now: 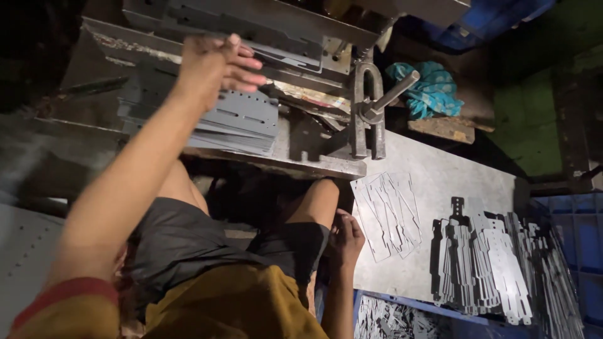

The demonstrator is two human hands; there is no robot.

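I see left hand (217, 63) spread open on grey punched plates (242, 122); right hand (347, 238) curled empty beside flat blanks (389, 213)

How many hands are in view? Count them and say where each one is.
2. The left hand reaches up onto the stack of grey punched metal sheets on the press bed. The right hand rests low beside the knee, at the edge of the steel table.

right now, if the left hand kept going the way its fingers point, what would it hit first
Probably the upright metal clamp post. The left hand rests over a stack of grey punched metal sheets, fingers pointing toward that post, with the press edge between. Depth is unclear, so it might pass above.
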